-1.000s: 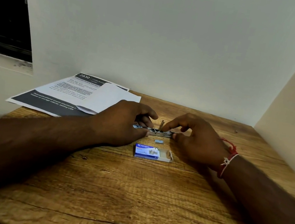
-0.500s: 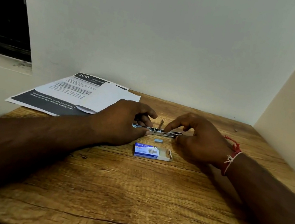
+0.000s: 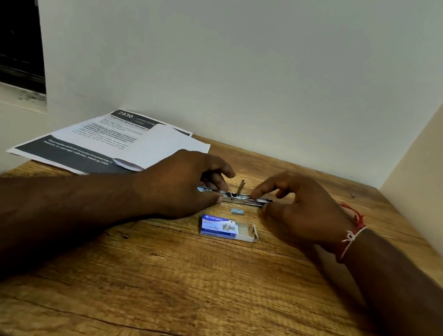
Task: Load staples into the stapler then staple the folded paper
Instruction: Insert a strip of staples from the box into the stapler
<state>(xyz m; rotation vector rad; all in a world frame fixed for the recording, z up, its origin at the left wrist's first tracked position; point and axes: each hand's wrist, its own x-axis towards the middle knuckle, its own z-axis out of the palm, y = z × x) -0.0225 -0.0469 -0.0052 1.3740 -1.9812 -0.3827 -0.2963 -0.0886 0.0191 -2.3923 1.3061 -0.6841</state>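
Note:
A small metal stapler (image 3: 234, 196) lies opened out flat on the wooden table (image 3: 191, 296), between my two hands. My left hand (image 3: 181, 184) grips its left half with curled fingers and thumb. My right hand (image 3: 302, 208) pinches the right half, forefinger and thumb at the staple channel. Whether a strip of staples is under the fingertips cannot be told. A small blue-grey strip of staples (image 3: 237, 212) lies just in front of the stapler. The blue staple box (image 3: 226, 228) sits nearer me with its right end open. The folded white paper (image 3: 164, 147) lies at the back left.
A printed sheet (image 3: 76, 142) with dark bands lies under the folded paper and overhangs the table's left edge. Walls close the table at the back and on the right. A dark window opening is at the far left.
My right forefinger has slid a little further right along the stapler's channel. The left hand and the stapler have stayed in place.

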